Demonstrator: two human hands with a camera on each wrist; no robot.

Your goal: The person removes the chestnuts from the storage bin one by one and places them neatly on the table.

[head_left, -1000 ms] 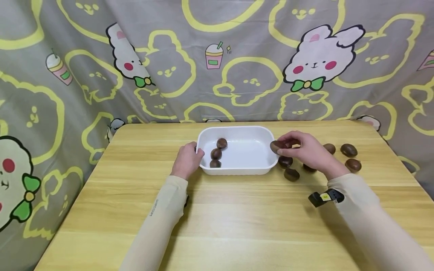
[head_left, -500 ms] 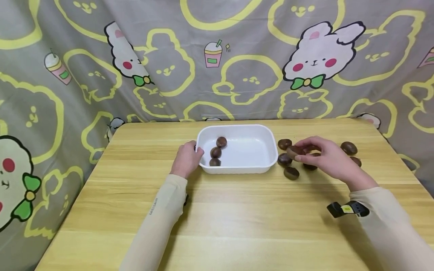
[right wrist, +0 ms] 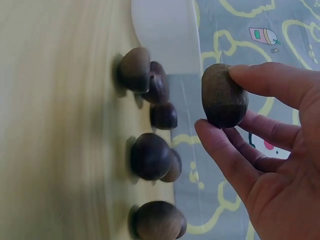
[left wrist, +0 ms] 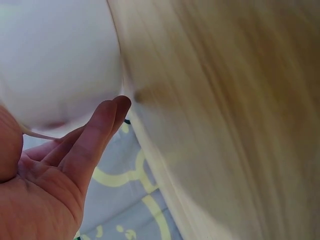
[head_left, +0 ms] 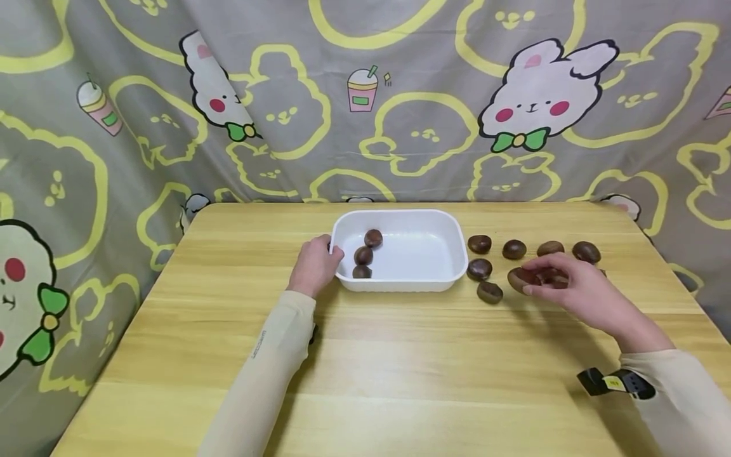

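A white plastic tray (head_left: 407, 285) stands on the table with three chestnuts (head_left: 363, 256) in its left part. My left hand (head_left: 313, 266) grips the tray's left end, thumb at the rim and fingers along the outer wall (left wrist: 60, 60). To the right of the tray, my right hand (head_left: 582, 292) pinches a brown chestnut (right wrist: 225, 95) between thumb and fingertips, raised off the table. Several more chestnuts lie around and beyond that hand, among them one beside the tray (head_left: 480, 270) and one nearer me (head_left: 490, 292). The right hand partly hides others.
The wooden table (head_left: 365, 381) spreads out in front of the tray. Behind its far edge hangs a grey curtain (head_left: 422, 139) with cartoon prints. More chestnuts (head_left: 586, 252) lie toward the table's right side.
My right hand, still pinching a chestnut, has moved from the tray's right rim to the right and nearer me. The left hand and the chestnuts in the tray stay put.
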